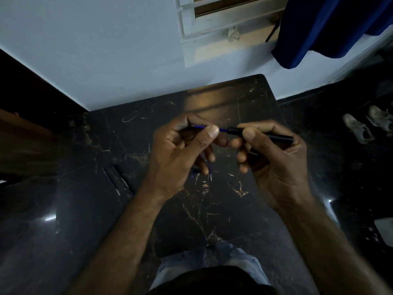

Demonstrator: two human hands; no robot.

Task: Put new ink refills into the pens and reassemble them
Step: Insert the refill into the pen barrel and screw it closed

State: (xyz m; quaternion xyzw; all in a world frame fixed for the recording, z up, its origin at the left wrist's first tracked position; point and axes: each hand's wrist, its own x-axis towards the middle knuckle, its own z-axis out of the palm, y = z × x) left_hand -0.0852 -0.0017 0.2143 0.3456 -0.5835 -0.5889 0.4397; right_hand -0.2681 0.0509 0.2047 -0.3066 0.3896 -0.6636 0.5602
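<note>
My left hand (180, 150) pinches a thin blue ink refill (222, 130) between thumb and fingers, above the black marble table (212, 209). One end of the refill sits inside the open mouth of a black pen barrel (274, 136), which my right hand (274, 158) grips. Both hands are held level, a little above the table's middle. Small blue parts (209, 174) lie on the table under my left fingers, partly hidden.
Two dark pens or refills (117, 180) lie side by side on the table's left part. A white wall and a window frame stand behind the table. A blue curtain (331, 24) hangs at the upper right. A pair of shoes (365, 124) rests on the dark floor at the right.
</note>
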